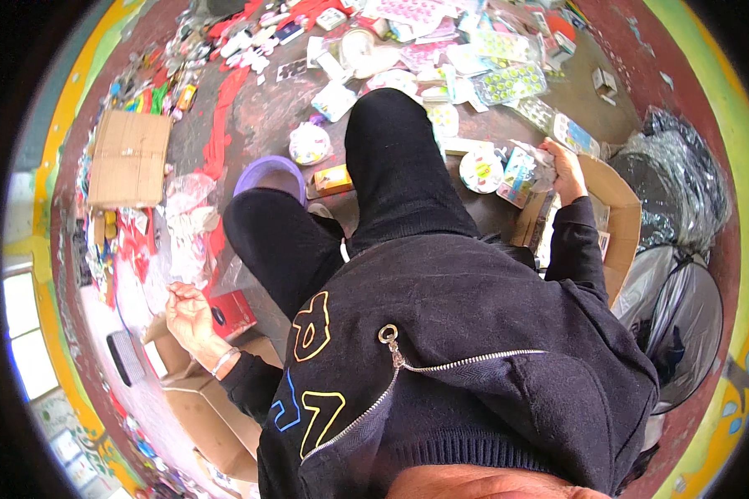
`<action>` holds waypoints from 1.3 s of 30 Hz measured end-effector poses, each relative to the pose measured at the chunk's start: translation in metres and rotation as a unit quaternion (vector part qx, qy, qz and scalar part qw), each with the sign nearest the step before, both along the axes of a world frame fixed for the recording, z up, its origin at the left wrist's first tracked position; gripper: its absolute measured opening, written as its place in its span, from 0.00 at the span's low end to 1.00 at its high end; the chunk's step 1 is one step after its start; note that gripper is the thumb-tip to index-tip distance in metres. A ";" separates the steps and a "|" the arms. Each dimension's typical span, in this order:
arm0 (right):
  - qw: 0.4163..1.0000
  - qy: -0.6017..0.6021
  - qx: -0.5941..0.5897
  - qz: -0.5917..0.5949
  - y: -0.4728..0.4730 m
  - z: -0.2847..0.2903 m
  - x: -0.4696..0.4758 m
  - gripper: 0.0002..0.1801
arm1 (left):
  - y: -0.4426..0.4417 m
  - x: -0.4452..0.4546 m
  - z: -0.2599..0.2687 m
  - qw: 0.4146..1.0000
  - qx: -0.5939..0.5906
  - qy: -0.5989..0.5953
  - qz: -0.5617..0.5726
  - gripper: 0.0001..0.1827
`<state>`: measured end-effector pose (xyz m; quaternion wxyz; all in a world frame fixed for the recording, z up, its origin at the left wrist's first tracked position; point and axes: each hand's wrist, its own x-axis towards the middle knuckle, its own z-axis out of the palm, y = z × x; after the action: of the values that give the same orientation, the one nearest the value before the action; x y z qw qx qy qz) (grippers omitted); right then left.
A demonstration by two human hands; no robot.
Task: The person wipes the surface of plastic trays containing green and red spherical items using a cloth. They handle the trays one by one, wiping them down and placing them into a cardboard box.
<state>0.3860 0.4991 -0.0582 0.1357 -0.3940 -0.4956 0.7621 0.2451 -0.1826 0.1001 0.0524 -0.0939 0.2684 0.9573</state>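
At the right, my right hand (565,168) grips crumpled clear plastic packaging (540,168), beside an open cardboard box (624,212). A blue printed card pack (517,178) hangs at the packaging's other end; whether the two are joined I cannot tell. A round white tub (481,170) with a coloured lid lies just left of the pack. On the left, my left hand (190,315) is palm up with loosely bent fingers and nothing visible in it. It hovers over another open cardboard box (212,411), near a red box (232,314).
Blister packs with green rounds (510,84) and other packages cover the floor ahead. A purple basin (271,168) stands by my knee. A flattened cardboard box (128,159) lies among scattered items at left. Plastic-wrapped bundles (674,181) line the right wall.
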 end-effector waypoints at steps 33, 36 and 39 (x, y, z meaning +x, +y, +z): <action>0.998 -0.053 -0.018 0.002 -0.050 -0.021 0.018 0.10 | 0.077 -0.063 0.030 0.988 0.028 -0.001 -0.152 0.08; 0.997 -0.061 -0.039 0.041 -0.052 -0.019 0.016 0.10 | 0.080 -0.067 0.033 0.987 0.012 -0.006 -0.161 0.08; 0.998 -0.070 0.009 0.001 -0.051 -0.022 0.010 0.10 | 0.094 -0.080 0.026 0.984 -0.002 -0.023 -0.175 0.08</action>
<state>0.3962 0.4479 -0.0800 0.1036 -0.4443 -0.5109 0.7286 0.1653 -0.0881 0.1261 0.2251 -0.0680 0.2813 0.9304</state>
